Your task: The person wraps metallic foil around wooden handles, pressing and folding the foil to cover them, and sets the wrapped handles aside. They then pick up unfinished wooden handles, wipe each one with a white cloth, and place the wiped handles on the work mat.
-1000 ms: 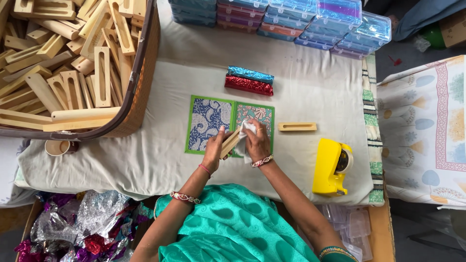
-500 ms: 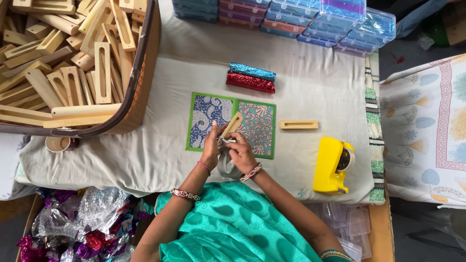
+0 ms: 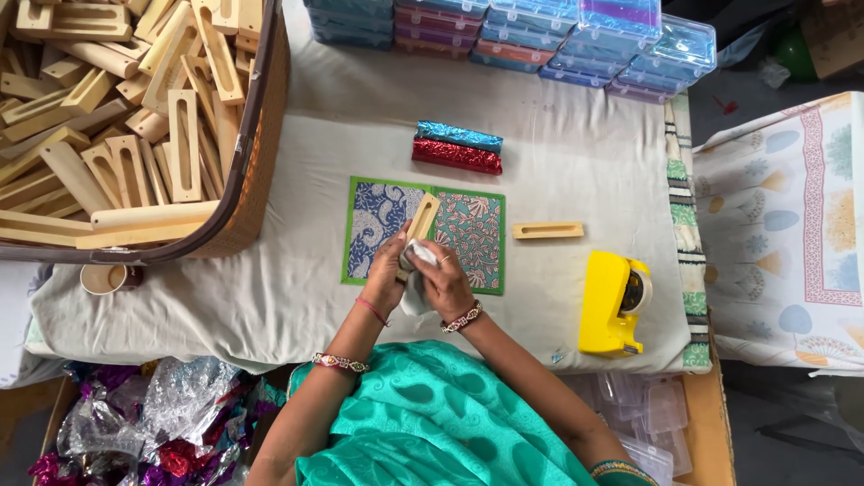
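At the far left a woven basket (image 3: pixel 256 180) holds many slotted wooden pieces. On the cloth-covered worktop (image 3: pixel 225 297) lie two patterned sheets (image 3: pixel 468 234), side by side. Over them the left hand (image 3: pixel 387 274) closes its grip on the near end of a slotted wooden block (image 3: pixel 421 219), which tilts far and right. The right hand (image 3: pixel 445 279) pinches a white cloth (image 3: pixel 414 292) against the block. Further right lie another wooden block (image 3: pixel 547 230) and a yellow tape dispenser (image 3: pixel 612 301).
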